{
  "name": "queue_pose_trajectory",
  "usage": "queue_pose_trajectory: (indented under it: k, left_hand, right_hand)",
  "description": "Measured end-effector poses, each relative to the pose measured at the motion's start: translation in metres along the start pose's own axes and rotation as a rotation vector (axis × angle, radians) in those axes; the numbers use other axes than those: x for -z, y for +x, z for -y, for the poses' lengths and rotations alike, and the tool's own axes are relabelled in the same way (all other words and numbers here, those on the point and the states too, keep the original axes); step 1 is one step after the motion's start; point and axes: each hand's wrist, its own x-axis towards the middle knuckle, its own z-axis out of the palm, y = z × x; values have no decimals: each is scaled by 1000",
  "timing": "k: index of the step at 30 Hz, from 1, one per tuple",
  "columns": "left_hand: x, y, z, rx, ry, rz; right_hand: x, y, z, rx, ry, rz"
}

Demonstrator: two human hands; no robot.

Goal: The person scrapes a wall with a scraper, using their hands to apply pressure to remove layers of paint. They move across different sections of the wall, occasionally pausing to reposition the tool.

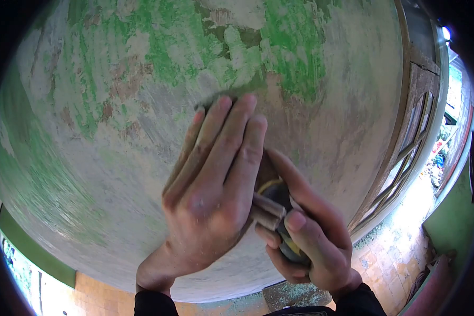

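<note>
Where your right hand (324,245) closes round the yellow-banded handle of the hand tool (277,192), the tool sits in front of the wall (347,131), its far end mostly hidden behind your left hand (208,184). Your left hand is spread flat over that end, fingers straight and nearly together, pointing up the wall; palm contact cannot be seen. Around your hands the surface shows patchy green paint over grey and brown, with a wooden frame (413,116) to the right and tiled floor (384,268) below, pale flakes scattered on part of it.
</note>
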Motion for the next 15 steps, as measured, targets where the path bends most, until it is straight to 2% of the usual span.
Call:
queue_pose_trajectory:
  k: [2, 8, 11, 15]
  left_hand:
    - [-4, 2, 1, -5, 13, -43]
    - [4, 4, -5, -11, 14, 6]
    - [0, -7, -8, -3, 45, 40]
    - [0, 1, -3, -14, 58, -13]
  right_hand:
    - [-3, 4, -6, 66, 20, -87]
    - [-5, -3, 1, 55, 40, -116]
    - [4, -3, -12, 73, 29, -79]
    - [3, 2, -1, 55, 26, -72]
